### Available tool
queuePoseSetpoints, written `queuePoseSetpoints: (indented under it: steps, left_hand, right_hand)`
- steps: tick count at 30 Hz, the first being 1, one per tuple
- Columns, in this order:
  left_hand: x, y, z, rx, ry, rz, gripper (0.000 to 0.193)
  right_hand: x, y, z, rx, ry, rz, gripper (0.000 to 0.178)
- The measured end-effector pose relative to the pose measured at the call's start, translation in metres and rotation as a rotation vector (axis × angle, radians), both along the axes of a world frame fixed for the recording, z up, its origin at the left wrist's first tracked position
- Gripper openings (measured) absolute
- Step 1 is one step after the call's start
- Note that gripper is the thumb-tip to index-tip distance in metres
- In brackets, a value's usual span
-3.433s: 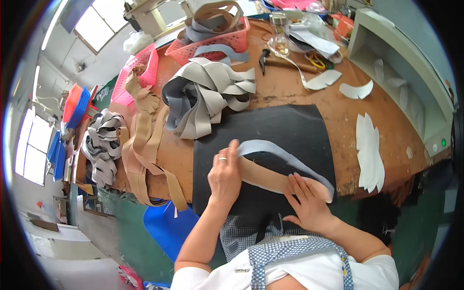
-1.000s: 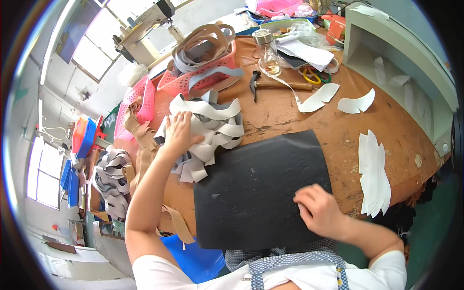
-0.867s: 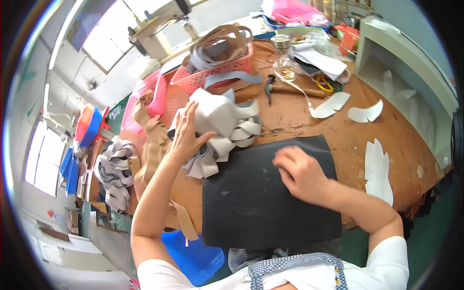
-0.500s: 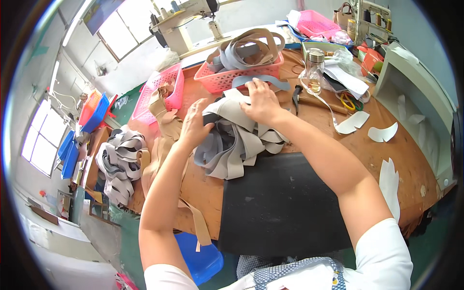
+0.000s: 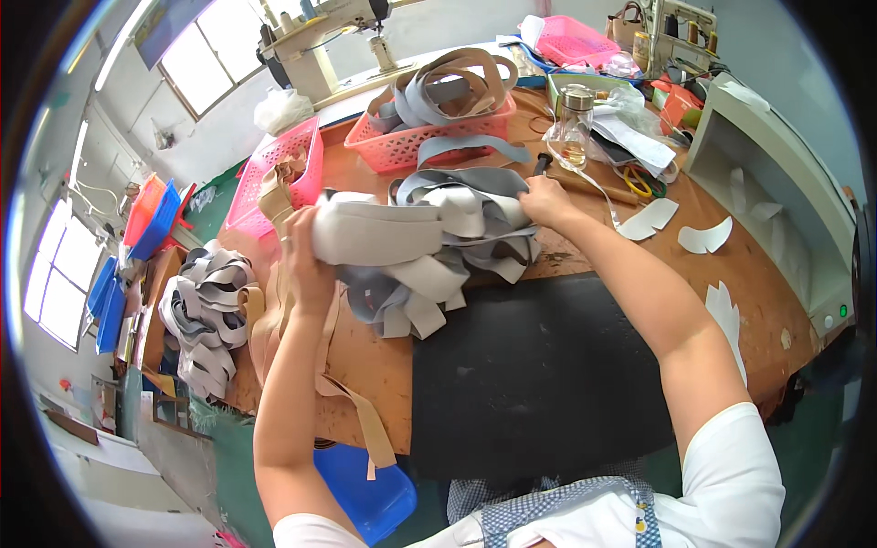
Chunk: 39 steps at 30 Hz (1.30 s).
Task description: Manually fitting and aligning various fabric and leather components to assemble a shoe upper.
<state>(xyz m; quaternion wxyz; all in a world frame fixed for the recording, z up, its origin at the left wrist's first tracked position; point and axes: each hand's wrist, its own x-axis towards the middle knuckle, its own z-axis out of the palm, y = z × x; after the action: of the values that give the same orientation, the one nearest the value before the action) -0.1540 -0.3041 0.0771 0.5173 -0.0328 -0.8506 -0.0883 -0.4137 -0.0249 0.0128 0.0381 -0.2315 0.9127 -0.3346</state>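
A loose heap of grey strips [image 5: 416,297] lies on the table, just beyond a black mat [image 5: 534,374]. My left hand [image 5: 309,265] is wrapped round the left end of a thick pale grey bundle of strips [image 5: 379,233], which is lifted over the heap. At the right side of the heap, my right hand [image 5: 548,203] has its fingers closed at the edge of the grey strips; its fingertips are partly hidden. A black-handled tool [image 5: 543,164] lies just beyond that hand.
Pink baskets [image 5: 384,151] stand at the back, one full of coiled strips. Tan strips [image 5: 274,310] and another grey pile [image 5: 206,315] lie left. A glass bottle [image 5: 574,128], yellow-handled scissors [image 5: 637,183] and white cut pieces [image 5: 649,219] are on the right. A blue bin [image 5: 375,498] stands below the table edge.
My left hand has moved left and lifted the pale bundle's left end. My right hand has shifted right to the heap's edge. The strips have spread sideways, and the view has turned slightly.
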Motion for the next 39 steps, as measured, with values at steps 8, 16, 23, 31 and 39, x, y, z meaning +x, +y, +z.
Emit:
queuePoseSetpoints:
  steps: [8,16,23,31,39]
  left_hand:
    - [0.065,-0.042,0.028,0.121,0.169,0.18,0.038]
    - [0.026,-0.071,0.068,0.287,0.054,0.008,0.03]
    - [-0.069,-0.074,0.04,-0.011,-0.468,0.499,0.056]
    - [-0.093,0.143,0.037,0.004,-0.731,-0.472,0.075]
    - [-0.073,0.237,0.002,-0.141,-0.754,-0.566,0.072]
  right_hand:
    - [0.0,0.077,0.001,0.19,0.192,-0.199,0.026]
    - [-0.005,0.187,0.023,-0.309,0.097,-0.349,0.028]
    - [0.069,0.169,0.098,-0.772,0.317,-0.097,0.024]
    - [0.138,0.216,0.098,-0.782,0.357,0.049,0.024]
    - [0.185,0.26,0.04,-0.658,0.388,-0.09,0.022]
